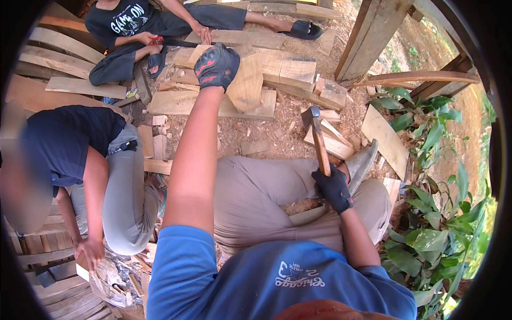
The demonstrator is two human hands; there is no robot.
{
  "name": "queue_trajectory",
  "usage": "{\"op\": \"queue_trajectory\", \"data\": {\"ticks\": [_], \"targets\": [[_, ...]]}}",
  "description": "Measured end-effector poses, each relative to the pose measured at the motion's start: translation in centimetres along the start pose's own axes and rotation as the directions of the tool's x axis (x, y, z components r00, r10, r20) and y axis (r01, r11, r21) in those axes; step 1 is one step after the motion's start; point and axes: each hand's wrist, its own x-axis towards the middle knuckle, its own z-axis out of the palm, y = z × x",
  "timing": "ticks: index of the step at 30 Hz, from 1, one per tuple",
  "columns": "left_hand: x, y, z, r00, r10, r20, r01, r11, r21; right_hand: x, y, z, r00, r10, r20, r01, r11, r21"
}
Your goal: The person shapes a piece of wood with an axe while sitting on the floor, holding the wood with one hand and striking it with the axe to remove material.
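The person's left arm (pixel 191 154) reaches nearly straight ahead, from the blue sleeve up the middle of the view, with the forearm rising away from the body and the elbow hardly bent. At its end the left hand (pixel 217 67), in a black glove with red marks, sits back side up at the upper left edge of a pale wooden board (pixel 246 82); its fingers bend over out of sight, so whether they close on the wood I cannot tell. The board stands tilted among stacked planks (pixel 290 69), well ahead of the folded legs. The right arm (pixel 358 240) is bent and kept close to the body, its forearm slanting forward and a little inward over the right leg. The right hand (pixel 333 189), also gloved in black, is wrapped around the lower handle of a hatchet (pixel 320 144), whose metal head points forward, above wood chips and offcuts, to the right of the board and apart from it.
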Motion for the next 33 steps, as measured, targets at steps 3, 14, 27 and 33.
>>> {"op": "queue_trajectory", "data": {"ticks": [3, 14, 27, 33], "targets": [[-0.2, 0.6, -0.5, 0.998, 0.065, -0.006, -0.065, 0.997, 0.035, 2.4, 1.3, 1.9, 1.0, -0.011, 0.015, 0.01, 0.999, 0.048], [-5.0, -1.9, -2.3, 0.996, 0.02, -0.092, -0.027, 0.996, -0.082, 9.6, -5.9, 2.8, 0.991, 0.029, 0.134, -0.038, 0.997, 0.066], [-5.3, -3.3, -1.4, 0.987, -0.056, -0.151, 0.036, 0.991, -0.132, 12.1, -9.2, 0.9, 0.981, -0.02, 0.195, 0.018, 1.0, 0.015], [-5.4, -4.0, -1.0, 0.981, -0.057, -0.185, 0.032, 0.99, -0.137, 8.6, -8.6, 5.2, 0.984, 0.048, 0.172, -0.097, 0.952, 0.289]]}}
